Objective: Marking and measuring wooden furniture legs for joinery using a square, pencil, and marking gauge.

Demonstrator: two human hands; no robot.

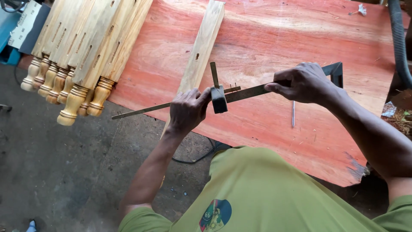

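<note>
Holding a marking gauge point(219, 98) across a pale wooden post point(201, 49), the person has both hands on the tool: the left hand point(186, 111) is clenched around the dark block of the gauge where it sits against the edge of the post, and the right hand point(302, 82) pinches the long thin metal rule point(246, 92) that runs through that block, fingers closed on its far end. The post lies lengthwise on a broad reddish board point(274, 120) serving as a bench top, with a small slot cut in its face a little above the gauge. To the left, well apart from the hands, a stack of turned legs point(81, 56) rests with their rounded feet hanging over the board's edge; a dark metal square point(337, 71) lies just behind the right hand, and a grey hose point(399, 38) curves down the right side. By the look of it the step in hand is setting or scribing a line — the block is pressed home and the rule is steadied, not yet drawn along. A next move would call for keeping the block tight to the post's edge and the rule level, with even pressure from both hands.
</note>
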